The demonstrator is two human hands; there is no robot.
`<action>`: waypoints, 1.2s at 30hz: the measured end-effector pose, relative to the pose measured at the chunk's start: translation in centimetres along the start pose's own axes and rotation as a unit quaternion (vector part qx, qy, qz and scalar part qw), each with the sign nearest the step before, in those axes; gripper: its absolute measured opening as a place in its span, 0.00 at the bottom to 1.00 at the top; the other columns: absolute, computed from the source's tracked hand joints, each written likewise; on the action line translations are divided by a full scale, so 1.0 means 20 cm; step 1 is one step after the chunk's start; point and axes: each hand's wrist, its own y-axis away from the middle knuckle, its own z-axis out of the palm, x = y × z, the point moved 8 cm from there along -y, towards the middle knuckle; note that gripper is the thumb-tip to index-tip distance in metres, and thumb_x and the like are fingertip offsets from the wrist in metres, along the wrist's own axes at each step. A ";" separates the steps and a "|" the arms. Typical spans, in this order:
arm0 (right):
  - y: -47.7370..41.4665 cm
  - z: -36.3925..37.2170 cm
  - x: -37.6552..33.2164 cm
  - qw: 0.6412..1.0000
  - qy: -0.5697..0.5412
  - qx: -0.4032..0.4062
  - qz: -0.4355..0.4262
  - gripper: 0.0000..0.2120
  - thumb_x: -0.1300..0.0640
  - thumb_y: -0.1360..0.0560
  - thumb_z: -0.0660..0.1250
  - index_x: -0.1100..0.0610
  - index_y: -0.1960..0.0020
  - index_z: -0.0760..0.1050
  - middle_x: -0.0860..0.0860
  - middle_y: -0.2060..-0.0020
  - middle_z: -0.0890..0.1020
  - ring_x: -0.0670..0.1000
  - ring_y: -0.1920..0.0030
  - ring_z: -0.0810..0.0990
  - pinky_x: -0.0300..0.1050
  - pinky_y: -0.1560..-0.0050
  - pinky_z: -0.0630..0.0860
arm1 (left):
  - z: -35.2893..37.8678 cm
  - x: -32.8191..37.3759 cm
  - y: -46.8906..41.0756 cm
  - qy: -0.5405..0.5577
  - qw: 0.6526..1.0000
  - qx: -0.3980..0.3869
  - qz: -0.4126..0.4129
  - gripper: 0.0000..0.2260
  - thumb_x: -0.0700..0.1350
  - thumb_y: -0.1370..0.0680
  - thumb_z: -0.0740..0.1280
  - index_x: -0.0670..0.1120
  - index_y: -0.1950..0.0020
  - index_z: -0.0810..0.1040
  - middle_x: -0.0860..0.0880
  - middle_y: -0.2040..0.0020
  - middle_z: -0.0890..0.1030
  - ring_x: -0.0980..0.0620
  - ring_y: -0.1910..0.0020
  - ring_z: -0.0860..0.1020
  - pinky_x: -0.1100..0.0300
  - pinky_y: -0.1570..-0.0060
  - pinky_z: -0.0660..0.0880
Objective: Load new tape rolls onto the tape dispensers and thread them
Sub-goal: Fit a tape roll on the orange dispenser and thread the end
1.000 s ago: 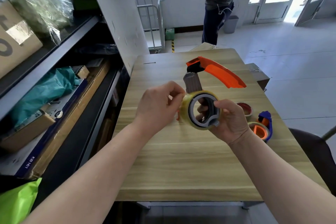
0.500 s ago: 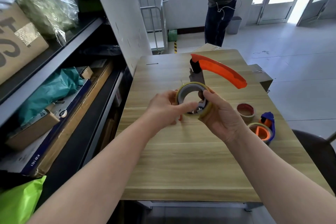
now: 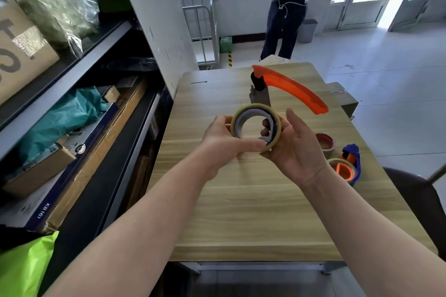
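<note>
— Where are you working?
— At a wood-grain worktop [image 3: 241, 212]. There are shelves [image 3: 72, 67] of boxes on my left and a pale floor with glass doors ahead. Another person [image 3: 287, 7] stands beyond the far end, cut off at the shoulders.

— And the tape roll [image 3: 255, 105]?
— Above the worktop's middle, between both hands. My left hand [image 3: 222, 142] grips its left rim. My right hand [image 3: 296, 149] cups the other side, fingers curled through the core. The orange-handled dispenser [image 3: 289, 89] rises behind it.

— What's unclear?
— Whether the roll sits on the hub: my hands hide that.
</note>
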 end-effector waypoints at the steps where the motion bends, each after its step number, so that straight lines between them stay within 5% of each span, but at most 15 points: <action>1: 0.00 -0.01 0.01 1.000 -0.019 0.003 0.005 0.15 0.48 0.26 0.60 0.58 0.47 0.76 0.51 0.66 0.81 0.50 0.68 0.82 0.47 0.65 0.80 | -0.01 0.01 0.00 0.005 1.000 0.012 0.002 0.26 0.41 0.36 0.81 0.47 0.42 0.74 0.44 0.48 0.82 0.47 0.53 0.82 0.51 0.50 0.81; 4: 0.00 0.00 0.04 1.000 -0.010 -0.004 0.010 0.13 0.58 0.19 0.55 0.57 0.39 0.74 0.52 0.66 0.84 0.50 0.68 0.83 0.55 0.54 0.76 | -0.07 0.03 -0.04 -0.098 0.991 0.079 0.042 0.13 0.39 0.29 0.75 0.47 0.48 0.79 0.46 0.53 0.84 0.47 0.55 0.82 0.52 0.54 0.79; 9: -0.02 0.02 0.00 0.999 -0.020 0.028 -0.028 0.13 0.62 0.17 0.52 0.57 0.40 0.74 0.50 0.68 0.84 0.47 0.71 0.82 0.45 0.69 0.81 | -0.04 0.02 -0.01 -0.030 0.999 -0.002 0.024 0.08 0.44 0.24 0.71 0.44 0.45 0.81 0.43 0.51 0.85 0.44 0.55 0.82 0.48 0.52 0.81; 12: -0.02 0.03 -0.02 1.000 0.006 -0.006 -0.022 0.13 0.61 0.17 0.52 0.57 0.45 0.75 0.49 0.69 0.84 0.46 0.70 0.82 0.49 0.59 0.82 | -0.04 0.05 0.01 -0.006 0.999 -0.024 0.026 0.10 0.44 0.19 0.65 0.40 0.43 0.80 0.36 0.51 0.83 0.45 0.57 0.81 0.48 0.52 0.83; 14: -0.02 0.02 -0.02 0.999 0.031 -0.006 -0.027 0.13 0.63 0.17 0.53 0.57 0.45 0.76 0.49 0.70 0.83 0.45 0.70 0.82 0.46 0.61 0.82 | -0.04 0.05 0.02 -0.021 0.999 -0.024 0.036 0.12 0.46 0.18 0.63 0.40 0.42 0.80 0.36 0.52 0.81 0.44 0.57 0.80 0.45 0.53 0.82; 18: -0.05 -0.07 -0.02 0.996 0.023 0.067 -0.061 0.13 0.67 0.19 0.55 0.59 0.45 0.77 0.51 0.68 0.84 0.46 0.70 0.82 0.39 0.68 0.79 | -0.04 0.11 0.05 -0.053 0.995 -0.032 0.075 0.11 0.47 0.17 0.61 0.46 0.42 0.81 0.40 0.55 0.78 0.44 0.58 0.79 0.52 0.62 0.83; 22: -0.10 -0.22 -0.08 0.983 -0.074 0.151 -0.080 0.14 0.67 0.18 0.53 0.58 0.46 0.76 0.54 0.64 0.83 0.50 0.66 0.82 0.46 0.67 0.82 | -0.04 0.14 0.08 -0.027 0.997 -0.035 0.066 0.16 0.49 0.17 0.60 0.36 0.44 0.79 0.38 0.57 0.80 0.44 0.62 0.79 0.55 0.67 0.80; 25: -0.11 -0.24 -0.10 0.981 -0.067 0.165 -0.073 0.15 0.65 0.17 0.51 0.57 0.47 0.76 0.52 0.68 0.82 0.50 0.67 0.81 0.51 0.66 0.83 | -0.08 0.12 0.07 0.064 0.998 0.016 0.021 0.14 0.49 0.17 0.61 0.38 0.46 0.78 0.41 0.55 0.81 0.44 0.61 0.80 0.48 0.61 0.81; 29: -0.08 -0.28 -0.05 0.978 -0.027 0.201 -0.040 0.15 0.62 0.16 0.51 0.57 0.48 0.76 0.50 0.66 0.84 0.48 0.70 0.83 0.44 0.70 0.81 | -0.11 0.08 0.06 0.201 0.979 0.032 -0.027 0.03 0.38 0.20 0.63 0.41 0.50 0.76 0.46 0.62 0.80 0.47 0.63 0.79 0.44 0.55 0.80; 33: -0.04 -0.28 0.03 0.984 -0.032 0.177 0.000 0.14 0.64 0.17 0.52 0.61 0.37 0.73 0.57 0.47 0.82 0.54 0.52 0.82 0.50 0.59 0.83 | -0.17 0.14 0.06 0.222 0.971 0.044 0.079 0.09 0.33 0.27 0.72 0.43 0.50 0.76 0.50 0.63 0.82 0.51 0.61 0.81 0.42 0.46 0.80; 36: -0.02 -0.24 0.06 0.987 -0.045 0.150 0.027 0.15 0.65 0.17 0.52 0.61 0.35 0.72 0.60 0.43 0.80 0.57 0.47 0.81 0.56 0.50 0.79 | -0.15 0.24 0.11 -0.016 0.971 0.089 0.222 0.16 0.36 0.33 0.78 0.47 0.50 0.79 0.51 0.57 0.82 0.54 0.55 0.80 0.57 0.47 0.79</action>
